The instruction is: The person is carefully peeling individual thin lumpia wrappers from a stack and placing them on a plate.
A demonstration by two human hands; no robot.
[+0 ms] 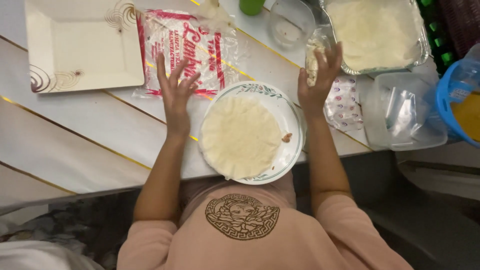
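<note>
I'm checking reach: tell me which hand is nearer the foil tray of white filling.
Right. The right hand is raised just left of the foil tray, fingers spread. The left hand is far off, over the red-printed plastic bag.

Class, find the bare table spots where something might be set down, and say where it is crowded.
Bare table lies below the square tray, left of the round plate. Crowded: right side, around the foil tray and clear tub.

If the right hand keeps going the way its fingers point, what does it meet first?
Probably the foil tray of white filling: the right hand points up-right toward it, past a small clear bag beside its fingers. Depth is unclear.
</note>
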